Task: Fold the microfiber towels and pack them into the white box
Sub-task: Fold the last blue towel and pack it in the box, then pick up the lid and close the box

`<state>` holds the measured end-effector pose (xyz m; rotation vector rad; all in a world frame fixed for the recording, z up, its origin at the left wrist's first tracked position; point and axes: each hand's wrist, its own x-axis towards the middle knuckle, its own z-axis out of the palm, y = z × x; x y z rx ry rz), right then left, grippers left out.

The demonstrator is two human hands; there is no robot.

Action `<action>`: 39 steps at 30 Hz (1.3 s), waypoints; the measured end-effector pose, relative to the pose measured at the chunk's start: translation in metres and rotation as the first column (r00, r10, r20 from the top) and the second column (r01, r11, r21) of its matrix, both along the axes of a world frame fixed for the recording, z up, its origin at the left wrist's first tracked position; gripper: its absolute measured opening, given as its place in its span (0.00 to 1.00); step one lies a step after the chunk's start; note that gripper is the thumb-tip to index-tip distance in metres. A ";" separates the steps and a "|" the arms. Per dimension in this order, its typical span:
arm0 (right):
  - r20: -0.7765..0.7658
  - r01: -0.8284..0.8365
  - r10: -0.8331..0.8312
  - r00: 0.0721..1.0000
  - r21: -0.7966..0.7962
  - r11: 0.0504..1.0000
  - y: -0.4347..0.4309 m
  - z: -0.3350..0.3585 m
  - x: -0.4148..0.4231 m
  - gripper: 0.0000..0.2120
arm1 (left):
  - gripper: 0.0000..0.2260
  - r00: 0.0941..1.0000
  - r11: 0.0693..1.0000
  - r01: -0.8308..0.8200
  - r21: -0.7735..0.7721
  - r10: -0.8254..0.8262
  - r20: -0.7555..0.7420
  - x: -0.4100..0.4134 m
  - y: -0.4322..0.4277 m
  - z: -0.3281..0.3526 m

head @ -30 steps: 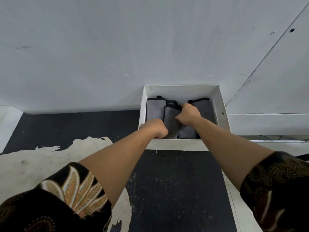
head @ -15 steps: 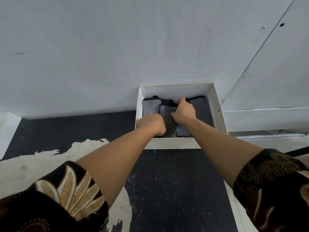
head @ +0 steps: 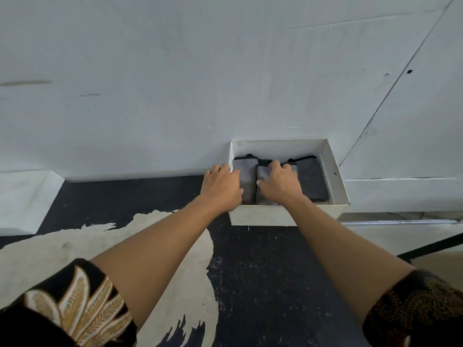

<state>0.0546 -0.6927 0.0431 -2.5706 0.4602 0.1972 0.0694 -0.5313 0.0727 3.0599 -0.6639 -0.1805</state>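
**Two hands settle folded grey towels in a white box**

The right hand (head: 280, 182) lies on the middle towel (head: 262, 174), holding it with the fingers curled over its far end and the thumb at its near left edge. That towel runs lengthwise away from the person, in line with the forearm. Just left of this hand is the left towel (head: 246, 171), a paler grey. Just right of it is the right towel (head: 312, 179), a darker charcoal. All three are narrow folded strips, side by side inside the white box (head: 288, 216) on the dark desk (head: 263, 271). The left hand (head: 221, 187) straddles the box's left wall with bent fingers and seems to grip it.
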 end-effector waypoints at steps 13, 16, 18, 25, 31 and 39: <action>0.091 0.041 -0.032 0.995 -0.091 0.995 0.153 0.044 -0.029 0.28 | 0.19 0.995 0.995 -0.095 -0.001 0.095 -0.040 -0.016 0.143 0.021; 0.092 0.060 -0.051 0.994 -0.093 0.994 0.204 0.050 -0.029 0.26 | 0.19 0.995 0.995 -0.095 -0.017 0.094 -0.037 -0.013 0.193 0.024; 0.080 0.062 -0.055 0.995 -0.087 0.994 0.245 0.054 -0.029 0.26 | 0.20 0.994 0.995 -0.100 -0.018 0.100 -0.034 -0.009 0.231 0.026; 0.065 0.042 -0.039 0.997 -0.042 0.998 0.386 0.058 -0.016 0.26 | 0.20 0.988 0.988 -0.157 0.000 0.157 -0.006 0.001 0.375 0.039; 0.046 -0.097 0.099 0.994 -0.052 0.994 0.485 0.057 0.008 0.27 | 0.20 0.954 0.954 -0.299 -0.005 0.299 -0.003 0.014 0.487 0.044; -0.007 -0.281 0.281 0.960 -0.045 0.959 0.591 0.038 0.043 0.28 | 0.22 0.891 0.894 -0.443 0.064 0.447 -0.077 0.027 0.607 0.016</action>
